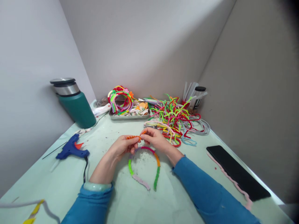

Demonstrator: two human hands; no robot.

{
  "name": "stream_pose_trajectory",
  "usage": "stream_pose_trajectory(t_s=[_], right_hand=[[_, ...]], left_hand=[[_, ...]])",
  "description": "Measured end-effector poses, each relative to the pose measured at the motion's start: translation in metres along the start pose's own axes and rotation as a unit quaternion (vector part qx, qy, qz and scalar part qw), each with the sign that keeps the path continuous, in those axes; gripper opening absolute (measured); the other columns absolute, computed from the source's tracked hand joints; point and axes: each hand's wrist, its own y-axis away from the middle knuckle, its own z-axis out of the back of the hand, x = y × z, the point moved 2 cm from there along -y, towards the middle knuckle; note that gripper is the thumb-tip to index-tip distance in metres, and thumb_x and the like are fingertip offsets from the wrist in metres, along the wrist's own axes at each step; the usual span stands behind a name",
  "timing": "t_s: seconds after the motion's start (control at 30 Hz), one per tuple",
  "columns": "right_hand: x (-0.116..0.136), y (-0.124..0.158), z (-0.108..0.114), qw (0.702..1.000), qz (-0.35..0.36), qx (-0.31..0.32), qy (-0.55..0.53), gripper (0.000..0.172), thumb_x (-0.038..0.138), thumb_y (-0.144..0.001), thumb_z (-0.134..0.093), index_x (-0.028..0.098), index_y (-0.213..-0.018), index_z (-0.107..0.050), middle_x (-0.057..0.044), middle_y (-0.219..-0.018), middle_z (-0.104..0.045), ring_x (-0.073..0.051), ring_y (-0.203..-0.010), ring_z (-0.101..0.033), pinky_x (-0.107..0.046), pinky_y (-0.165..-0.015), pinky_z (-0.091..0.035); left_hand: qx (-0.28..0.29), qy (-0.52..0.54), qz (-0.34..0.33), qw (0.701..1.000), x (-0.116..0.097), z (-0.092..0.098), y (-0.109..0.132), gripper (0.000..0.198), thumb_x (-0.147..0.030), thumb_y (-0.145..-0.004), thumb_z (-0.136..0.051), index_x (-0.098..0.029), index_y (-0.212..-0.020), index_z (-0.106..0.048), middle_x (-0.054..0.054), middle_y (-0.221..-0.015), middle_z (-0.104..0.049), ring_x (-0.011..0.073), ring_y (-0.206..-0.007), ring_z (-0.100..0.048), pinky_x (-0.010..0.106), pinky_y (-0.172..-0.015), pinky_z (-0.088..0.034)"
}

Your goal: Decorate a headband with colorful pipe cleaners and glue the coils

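Observation:
Between my two hands, above the middle of the table, is an orange pipe cleaner (133,137), part of it coiled or bunched up. My left hand (125,145) pinches it between thumb and fingers. The fingertips of my right hand (153,138) close on its other end, close to the left fingertips. Just below the hands lies a headband (158,165) wrapped in sections of green, pink, orange, red and purple fuzzy pipe cleaner. Its top curve is partly hidden by my left fingers.
A blue glue gun (72,148) and a green bottle (78,107) stand left. Behind, a metal tray (129,117) holds finished headbands (120,101) and small pieces. A tangled pile of pipe cleaners (173,115) lies back right. A black phone-like slab (235,171) rests at right beside a pink pipe cleaner (230,179).

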Motion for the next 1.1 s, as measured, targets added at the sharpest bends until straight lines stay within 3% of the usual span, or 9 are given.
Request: stream_pose_trajectory(t_s=[0.23,0.47,0.77,0.9,1.0,1.1], right_hand=[[-0.0013,0.0000,0.0011,0.999,0.007,0.020,0.028,0.015,0.030,-0.078,-0.055,0.015,-0.077,-0.054,0.005,-0.060,-0.046,-0.007,-0.051,-0.040,-0.019,-0.048,-0.033],[0.0006,0.0015,-0.0016,0.989,0.051,-0.020,0.139,0.012,0.027,-0.080,-0.052,0.015,-0.080,-0.056,0.001,-0.071,-0.055,-0.010,-0.065,-0.049,-0.022,-0.060,-0.038],[-0.0035,-0.0009,0.0000,0.992,0.028,0.008,0.124,0.012,0.024,-0.080,-0.052,0.015,-0.081,-0.058,0.000,-0.074,-0.058,-0.011,-0.067,-0.051,-0.022,-0.061,-0.038],[-0.0052,-0.0003,-0.0025,0.993,0.037,0.027,0.108,0.010,0.024,-0.079,-0.053,0.015,-0.077,-0.058,0.001,-0.072,-0.056,-0.011,-0.067,-0.050,-0.022,-0.061,-0.038],[-0.0068,-0.0001,-0.0053,0.992,0.046,0.010,0.118,0.010,0.024,-0.080,-0.052,0.015,-0.079,-0.057,0.000,-0.072,-0.056,-0.011,-0.067,-0.050,-0.023,-0.061,-0.039],[-0.0054,0.0006,-0.0047,0.986,0.066,-0.036,0.147,0.017,0.025,-0.082,-0.051,0.016,-0.096,-0.056,0.000,-0.076,-0.056,-0.011,-0.066,-0.050,-0.023,-0.059,-0.039]], left_hand=[[-0.007,0.008,-0.001,1.000,0.0012,0.0000,-0.0006,0.023,-0.033,-0.067,-0.069,-0.011,-0.072,-0.065,0.002,-0.058,-0.060,0.0061,-0.038,-0.046,0.022,-0.042,-0.040],[-0.022,-0.010,-0.005,1.000,0.0025,0.0009,-0.0012,0.024,-0.032,-0.062,-0.072,-0.010,-0.067,-0.065,0.002,-0.059,-0.060,0.0059,-0.038,-0.046,0.021,-0.043,-0.039],[-0.025,-0.089,-0.020,0.996,-0.0001,-0.0002,0.0000,0.025,-0.033,-0.063,-0.070,-0.010,-0.066,-0.063,0.003,-0.060,-0.062,0.0062,-0.040,-0.049,0.020,-0.044,-0.037],[0.000,-0.121,-0.014,0.993,-0.0004,-0.0012,0.0009,0.025,-0.033,-0.064,-0.069,-0.010,-0.061,-0.062,0.002,-0.052,-0.059,0.0067,-0.038,-0.048,0.020,-0.041,-0.033],[-0.002,-0.118,-0.015,0.993,-0.0018,-0.0017,0.0014,0.024,-0.032,-0.064,-0.069,-0.010,-0.059,-0.061,0.002,-0.051,-0.059,0.0068,-0.037,-0.047,0.020,-0.042,-0.033],[-0.020,-0.099,-0.018,0.995,-0.0033,-0.0011,0.0015,0.022,-0.031,-0.064,-0.068,-0.010,-0.062,-0.062,0.002,-0.054,-0.059,0.0068,-0.038,-0.048,0.020,-0.043,-0.034]])
